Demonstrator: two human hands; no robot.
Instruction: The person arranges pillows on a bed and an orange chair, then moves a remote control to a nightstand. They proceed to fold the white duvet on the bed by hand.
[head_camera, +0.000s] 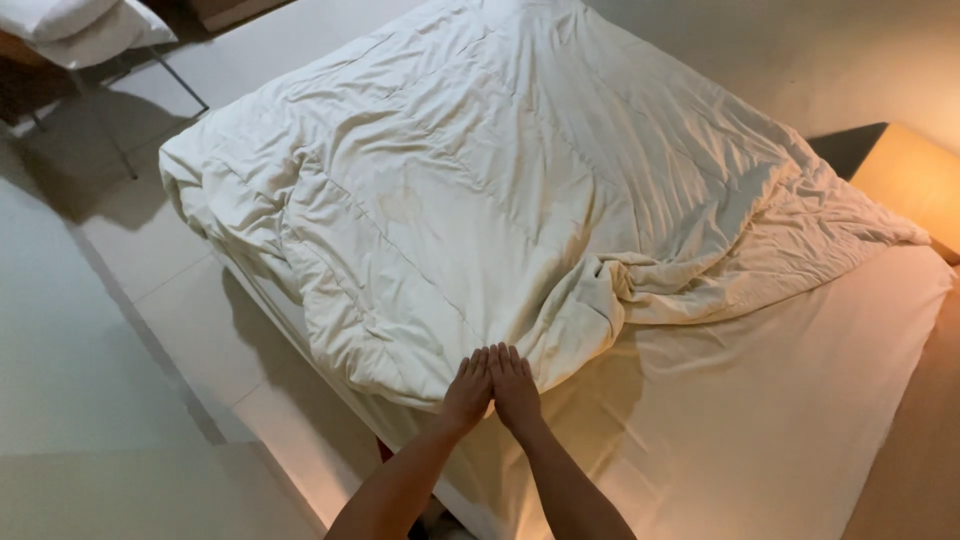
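Both hands are lying flat, side by side, on the near edge of the duvet (500, 190). Left hand (468, 390) and right hand (514, 385) are touching each other, fingers stretched out and pressing on the fabric; grip released on both, nothing clenched. The cream duvet is lying rumpled across the bed (780, 400), bunching into a fold just right of the hands, leaving bare sheet on the near right side. Pillows (80, 28) are sitting on a stand, top left.
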